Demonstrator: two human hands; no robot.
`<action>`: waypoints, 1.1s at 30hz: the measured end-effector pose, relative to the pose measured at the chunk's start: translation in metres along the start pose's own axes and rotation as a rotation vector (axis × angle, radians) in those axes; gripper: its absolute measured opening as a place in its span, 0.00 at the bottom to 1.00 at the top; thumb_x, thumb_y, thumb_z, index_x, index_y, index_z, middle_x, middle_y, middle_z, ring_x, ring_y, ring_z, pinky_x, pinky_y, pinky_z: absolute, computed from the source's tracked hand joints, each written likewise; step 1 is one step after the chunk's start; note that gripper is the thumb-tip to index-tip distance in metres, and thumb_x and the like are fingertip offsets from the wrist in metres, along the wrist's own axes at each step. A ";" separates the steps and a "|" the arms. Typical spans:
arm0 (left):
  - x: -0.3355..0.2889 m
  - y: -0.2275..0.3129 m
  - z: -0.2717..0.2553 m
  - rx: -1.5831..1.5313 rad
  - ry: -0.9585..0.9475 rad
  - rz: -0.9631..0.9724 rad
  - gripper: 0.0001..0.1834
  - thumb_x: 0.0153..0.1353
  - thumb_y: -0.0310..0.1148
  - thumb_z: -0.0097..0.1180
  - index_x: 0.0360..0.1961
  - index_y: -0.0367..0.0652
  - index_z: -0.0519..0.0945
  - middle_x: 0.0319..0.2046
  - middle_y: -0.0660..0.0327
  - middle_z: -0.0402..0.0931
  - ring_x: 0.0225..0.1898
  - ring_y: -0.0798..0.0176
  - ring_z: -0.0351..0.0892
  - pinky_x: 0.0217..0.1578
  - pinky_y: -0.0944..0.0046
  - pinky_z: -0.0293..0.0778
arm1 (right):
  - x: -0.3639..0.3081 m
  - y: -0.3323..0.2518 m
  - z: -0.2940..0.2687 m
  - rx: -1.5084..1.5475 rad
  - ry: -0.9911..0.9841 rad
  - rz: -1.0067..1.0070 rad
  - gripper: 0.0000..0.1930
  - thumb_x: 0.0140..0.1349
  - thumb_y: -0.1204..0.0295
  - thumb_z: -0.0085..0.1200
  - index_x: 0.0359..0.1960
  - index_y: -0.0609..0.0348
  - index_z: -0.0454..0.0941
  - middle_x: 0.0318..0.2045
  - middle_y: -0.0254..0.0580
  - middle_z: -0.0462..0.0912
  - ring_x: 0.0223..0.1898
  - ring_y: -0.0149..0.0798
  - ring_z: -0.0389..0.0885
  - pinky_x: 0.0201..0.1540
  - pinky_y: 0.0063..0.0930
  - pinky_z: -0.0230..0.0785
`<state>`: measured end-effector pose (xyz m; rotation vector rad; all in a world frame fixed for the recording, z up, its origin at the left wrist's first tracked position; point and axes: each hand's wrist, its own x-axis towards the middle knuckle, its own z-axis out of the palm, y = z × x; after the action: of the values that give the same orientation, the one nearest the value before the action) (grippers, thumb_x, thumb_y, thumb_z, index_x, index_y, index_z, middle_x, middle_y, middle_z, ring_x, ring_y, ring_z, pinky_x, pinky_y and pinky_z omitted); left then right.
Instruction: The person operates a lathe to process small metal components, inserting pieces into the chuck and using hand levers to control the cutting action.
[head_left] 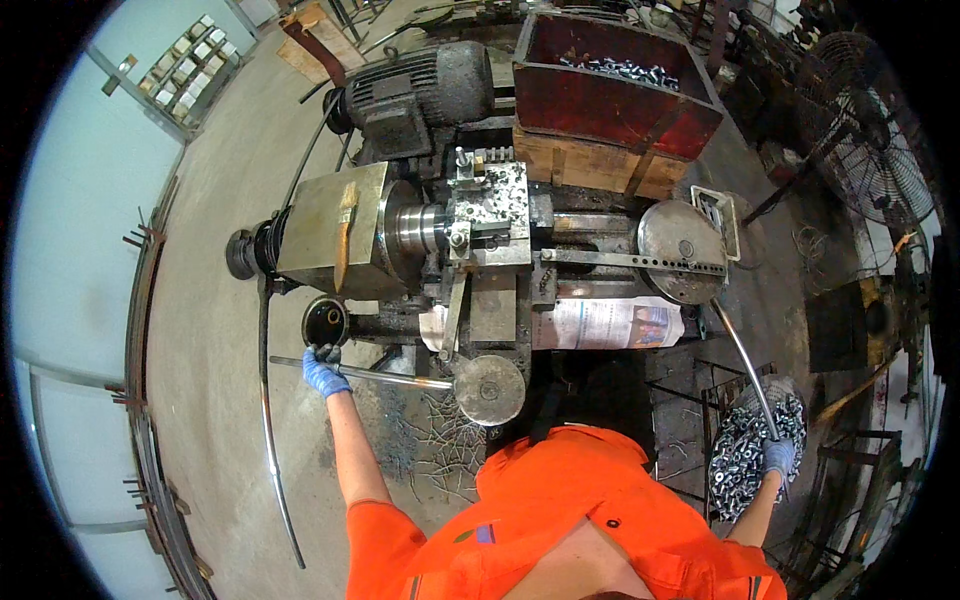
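Floor [215,330]: grey concrete, spreading around the machine [510,200].
Left hand [324,374]: crossing the left bar [400,378] beside a dark cup [309,318] — cannot tell its grip.
Left bar: running crosswise toward a small disc [490,390].
Machine: standing centrally, brush [343,245] lying on top.
Right bar [742,362]: slanting down-right from a large disc [680,235].
Right hand [778,457]: closing round its lower end — over metal parts [738,465].

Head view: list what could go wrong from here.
The flat wooden-handled brush resting on the grey metal housing might slide off if it shakes. The blue-gloved left hand, close by, could knock the round black container. The blue-gloved right hand, at the long silver rod, might scrape against the shiny metal pieces.
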<state>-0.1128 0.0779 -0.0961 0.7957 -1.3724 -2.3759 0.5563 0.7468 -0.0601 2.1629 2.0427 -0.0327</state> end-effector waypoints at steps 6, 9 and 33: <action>0.008 0.000 -0.006 0.000 -0.006 -0.020 0.11 0.58 0.35 0.47 0.35 0.38 0.71 0.22 0.50 0.75 0.16 0.55 0.72 0.20 0.61 0.75 | -0.008 -0.006 -0.005 -0.060 0.028 -0.058 0.23 0.43 0.55 0.59 0.31 0.66 0.78 0.33 0.59 0.79 0.39 0.56 0.77 0.44 0.41 0.69; 0.012 -0.001 -0.009 -0.015 -0.019 -0.037 0.11 0.58 0.36 0.46 0.35 0.39 0.70 0.22 0.50 0.75 0.15 0.56 0.72 0.21 0.61 0.75 | -0.003 0.001 -0.002 -0.107 -0.002 -0.064 0.23 0.44 0.54 0.59 0.32 0.65 0.77 0.33 0.59 0.79 0.39 0.56 0.77 0.44 0.41 0.69; 0.000 0.006 0.000 -0.020 0.002 -0.044 0.09 0.58 0.35 0.46 0.33 0.40 0.71 0.21 0.52 0.75 0.15 0.57 0.70 0.19 0.61 0.72 | -0.026 -0.012 -0.012 -0.035 0.021 -0.036 0.19 0.42 0.61 0.58 0.32 0.63 0.78 0.33 0.60 0.79 0.38 0.57 0.78 0.41 0.43 0.70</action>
<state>-0.1128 0.0751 -0.0910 0.8311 -1.3419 -2.4170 0.5418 0.7231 -0.0459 2.1142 2.0779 0.0206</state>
